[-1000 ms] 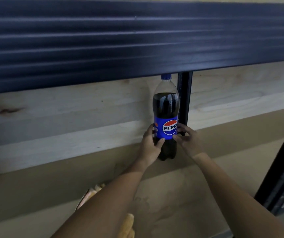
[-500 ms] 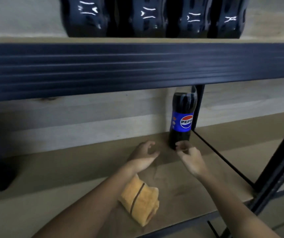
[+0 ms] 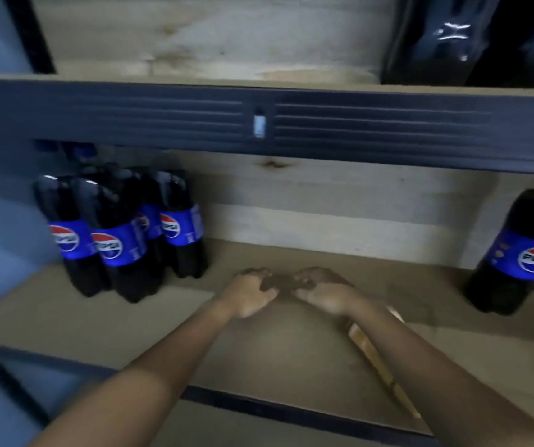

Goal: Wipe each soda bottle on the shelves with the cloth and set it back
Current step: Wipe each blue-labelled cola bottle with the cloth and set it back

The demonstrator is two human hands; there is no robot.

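A lone Pepsi bottle (image 3: 517,253) stands upright at the right end of the lower shelf (image 3: 259,359), apart from both hands. Several Pepsi bottles (image 3: 120,233) cluster at the shelf's left end. My left hand (image 3: 249,293) and my right hand (image 3: 323,290) hover side by side over the middle of the shelf, fingers loosely curled and holding nothing. The orange cloth (image 3: 378,362) lies on the shelf, mostly hidden under my right forearm.
A dark metal beam (image 3: 259,121) fronts the upper shelf, where dark bottle bases (image 3: 452,40) stand at the right. A black upright post (image 3: 33,33) rises at top left. The lower shelf's dark front rail (image 3: 291,411) runs below my forearms.
Both hands have let go of the lone bottle and drawn away to the left. The view has swung left, so the bottle cluster now shows and the cloth lies under my right forearm.
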